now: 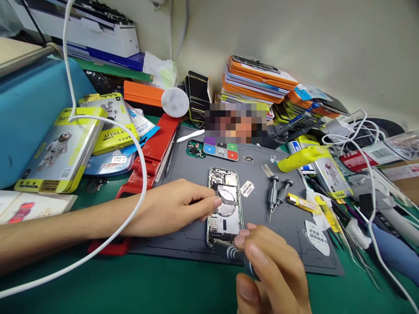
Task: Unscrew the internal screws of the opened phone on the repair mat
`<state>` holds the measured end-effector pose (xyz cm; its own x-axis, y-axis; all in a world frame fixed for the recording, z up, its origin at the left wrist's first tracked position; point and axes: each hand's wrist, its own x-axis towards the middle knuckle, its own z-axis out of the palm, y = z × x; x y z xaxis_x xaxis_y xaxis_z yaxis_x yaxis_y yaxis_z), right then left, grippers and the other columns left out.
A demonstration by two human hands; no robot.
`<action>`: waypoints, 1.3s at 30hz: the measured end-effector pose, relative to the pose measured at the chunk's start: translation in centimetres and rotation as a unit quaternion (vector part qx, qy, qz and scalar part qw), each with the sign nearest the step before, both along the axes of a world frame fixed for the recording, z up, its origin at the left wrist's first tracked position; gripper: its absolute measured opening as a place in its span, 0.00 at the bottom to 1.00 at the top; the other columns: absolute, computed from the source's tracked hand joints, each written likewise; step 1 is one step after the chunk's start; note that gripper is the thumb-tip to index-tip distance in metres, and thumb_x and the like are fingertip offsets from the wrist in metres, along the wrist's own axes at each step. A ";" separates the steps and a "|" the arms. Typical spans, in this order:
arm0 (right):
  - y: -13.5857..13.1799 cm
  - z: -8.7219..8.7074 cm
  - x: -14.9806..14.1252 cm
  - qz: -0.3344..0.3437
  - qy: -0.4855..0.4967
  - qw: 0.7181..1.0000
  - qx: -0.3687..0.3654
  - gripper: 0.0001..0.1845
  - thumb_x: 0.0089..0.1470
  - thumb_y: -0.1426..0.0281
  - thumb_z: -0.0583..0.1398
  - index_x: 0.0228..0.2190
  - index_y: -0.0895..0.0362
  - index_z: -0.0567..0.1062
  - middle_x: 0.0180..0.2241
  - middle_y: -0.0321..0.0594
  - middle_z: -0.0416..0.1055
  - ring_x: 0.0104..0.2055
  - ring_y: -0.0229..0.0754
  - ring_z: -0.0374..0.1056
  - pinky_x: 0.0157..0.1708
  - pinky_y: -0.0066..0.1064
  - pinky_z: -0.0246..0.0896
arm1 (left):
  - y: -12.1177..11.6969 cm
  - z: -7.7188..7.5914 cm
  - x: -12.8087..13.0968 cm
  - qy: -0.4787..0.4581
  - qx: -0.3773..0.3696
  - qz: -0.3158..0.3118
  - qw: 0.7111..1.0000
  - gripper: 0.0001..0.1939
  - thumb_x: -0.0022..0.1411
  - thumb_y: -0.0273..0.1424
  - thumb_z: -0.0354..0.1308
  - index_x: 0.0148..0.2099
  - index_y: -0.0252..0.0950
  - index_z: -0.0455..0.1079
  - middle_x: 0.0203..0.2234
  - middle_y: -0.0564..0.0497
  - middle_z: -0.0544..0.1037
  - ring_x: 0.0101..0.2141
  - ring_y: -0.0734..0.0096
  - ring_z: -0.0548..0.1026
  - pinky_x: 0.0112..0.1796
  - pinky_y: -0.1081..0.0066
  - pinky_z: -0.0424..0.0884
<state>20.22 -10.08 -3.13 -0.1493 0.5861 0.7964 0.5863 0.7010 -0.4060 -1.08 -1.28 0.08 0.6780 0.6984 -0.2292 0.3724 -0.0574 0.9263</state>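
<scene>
An opened phone (224,205) with its insides showing lies on a grey work mat (183,170). My left hand (170,207) rests on the mat at the phone's left edge, fingers closed in a pinch on a thin dark tool, probably tweezers, whose tip reaches over the phone's middle. My right hand (273,272) is close to the camera at the phone's lower end. Its fingers are wrapped round a dark screwdriver (231,252) with a ribbed grip, the tip at the phone's bottom edge.
Two more screwdrivers (276,192) and a yellow tool (303,158) lie right of the phone. A red stand (153,152), yellow battery boxes (62,150) and a white cable (131,205) crowd the left. Stacked phone parts (258,80) and tangled cables (360,139) fill the back and right.
</scene>
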 end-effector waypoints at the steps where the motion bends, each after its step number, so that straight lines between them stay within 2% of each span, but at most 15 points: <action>1: 0.1 -0.1 0.1 0.003 -0.001 1.000 0.003 0.27 0.69 0.77 0.60 0.66 0.51 0.73 0.45 0.44 0.77 0.46 0.47 0.78 0.43 0.48 0.82 | 0.0 0.0 0.0 0.000 0.001 0.000 1.000 0.22 0.81 0.41 0.50 0.32 0.38 0.62 0.24 0.61 0.63 0.29 0.74 0.62 0.33 0.71 0.59; 6: 0.2 0.0 0.2 0.043 -0.031 0.998 -0.032 0.41 0.58 0.86 0.67 0.69 0.54 0.69 0.48 0.43 0.75 0.50 0.45 0.77 0.47 0.43 0.81 | 0.1 0.1 0.1 -0.002 0.007 0.001 1.000 0.22 0.81 0.41 0.51 0.32 0.38 0.64 0.24 0.61 0.64 0.29 0.74 0.63 0.33 0.72 0.59; 9: -0.1 -0.1 -0.5 0.032 0.016 0.999 -0.023 0.40 0.57 0.91 0.59 0.67 0.55 0.72 0.50 0.45 0.76 0.51 0.46 0.77 0.47 0.45 0.80 | 0.0 0.1 0.1 -0.002 0.012 0.000 1.000 0.23 0.82 0.41 0.49 0.32 0.37 0.64 0.24 0.61 0.65 0.29 0.75 0.64 0.33 0.73 0.60; 11: -0.3 -0.3 -0.9 0.036 0.054 0.998 -0.019 0.38 0.59 0.91 0.54 0.66 0.58 0.73 0.50 0.48 0.77 0.51 0.48 0.77 0.47 0.48 0.79 | 0.0 0.1 0.1 -0.001 0.014 -0.001 1.000 0.23 0.82 0.41 0.49 0.32 0.37 0.64 0.24 0.61 0.65 0.29 0.75 0.64 0.34 0.73 0.60; 14: -0.6 -0.5 -1.2 0.053 0.056 0.996 -0.033 0.39 0.58 0.89 0.56 0.67 0.58 0.71 0.51 0.46 0.77 0.52 0.48 0.77 0.48 0.48 0.78 | 0.0 0.2 0.1 -0.002 0.011 0.001 1.000 0.23 0.81 0.41 0.50 0.32 0.37 0.66 0.24 0.61 0.66 0.29 0.75 0.64 0.34 0.73 0.60; 17: -0.8 -0.5 -1.1 0.018 0.049 0.998 -0.034 0.38 0.60 0.90 0.56 0.67 0.55 0.72 0.52 0.44 0.79 0.51 0.48 0.78 0.47 0.47 0.79 | 0.0 0.3 0.1 -0.003 0.006 0.002 1.000 0.22 0.81 0.40 0.51 0.32 0.38 0.68 0.24 0.61 0.66 0.28 0.75 0.65 0.33 0.74 0.60; 19: -0.8 -0.4 -0.9 -0.007 0.050 0.998 -0.032 0.33 0.65 0.86 0.54 0.66 0.54 0.72 0.51 0.47 0.79 0.51 0.50 0.79 0.45 0.48 0.81 | 0.0 0.3 0.0 -0.003 0.003 -0.002 1.000 0.22 0.81 0.40 0.51 0.33 0.38 0.69 0.23 0.61 0.67 0.27 0.75 0.65 0.33 0.74 0.61; 21: -0.7 -0.3 -0.6 -0.003 0.025 0.999 -0.042 0.30 0.68 0.79 0.57 0.68 0.54 0.70 0.50 0.48 0.79 0.48 0.49 0.78 0.43 0.46 0.82 | 0.0 0.4 0.0 -0.004 -0.001 -0.008 1.000 0.21 0.81 0.41 0.52 0.34 0.38 0.70 0.23 0.61 0.67 0.26 0.75 0.65 0.31 0.74 0.60; 23: -0.5 -0.3 -0.2 0.013 -0.004 0.998 -0.055 0.34 0.64 0.78 0.64 0.69 0.52 0.68 0.47 0.44 0.80 0.45 0.45 0.78 0.41 0.40 0.82 | -0.1 0.3 0.0 -0.008 0.000 -0.011 1.000 0.18 0.79 0.41 0.55 0.36 0.38 0.72 0.24 0.61 0.69 0.27 0.75 0.65 0.30 0.74 0.60; 25: -0.4 -0.4 0.1 0.012 -0.001 0.997 -0.082 0.39 0.61 0.81 0.66 0.69 0.51 0.67 0.44 0.41 0.80 0.43 0.41 0.80 0.40 0.33 0.83 | -0.1 0.2 0.0 -0.019 0.009 -0.017 1.000 0.13 0.77 0.39 0.60 0.40 0.38 0.76 0.26 0.60 0.74 0.28 0.75 0.67 0.30 0.74 0.61; 28: -0.5 -0.6 0.4 0.001 0.072 0.991 -0.114 0.40 0.60 0.85 0.65 0.69 0.55 0.66 0.43 0.43 0.82 0.43 0.42 0.83 0.40 0.32 0.85 | 0.1 0.0 0.0 -0.035 0.032 -0.048 0.998 0.05 0.71 0.33 0.67 0.45 0.38 0.81 0.36 0.57 0.82 0.31 0.76 0.72 0.33 0.77 0.65; 31: -0.5 -0.5 0.8 -0.001 0.127 0.987 -0.100 0.41 0.58 0.88 0.65 0.69 0.56 0.66 0.43 0.44 0.84 0.41 0.43 0.85 0.38 0.33 0.86 | 0.3 -0.3 0.0 -0.040 0.053 -0.081 0.995 0.04 0.69 0.29 0.70 0.46 0.39 0.83 0.41 0.56 0.83 0.35 0.75 0.75 0.36 0.78 0.67; 35: -0.2 -0.1 0.5 0.010 0.102 0.990 -0.093 0.42 0.57 0.88 0.66 0.69 0.58 0.65 0.43 0.44 0.84 0.41 0.43 0.85 0.36 0.29 0.85 | 0.6 -0.5 0.0 -0.052 0.047 -0.101 0.992 0.04 0.73 0.29 0.66 0.44 0.39 0.83 0.41 0.54 0.85 0.40 0.72 0.80 0.42 0.76 0.69; 39: 0.3 0.3 -0.8 -0.062 0.185 0.981 -0.019 0.36 0.62 0.88 0.62 0.67 0.54 0.70 0.41 0.40 0.82 0.37 0.36 0.82 0.34 0.25 0.82 | 0.5 -0.3 -0.1 -0.045 0.017 -0.076 0.996 0.06 0.76 0.32 0.64 0.44 0.38 0.81 0.41 0.54 0.85 0.43 0.71 0.80 0.45 0.77 0.69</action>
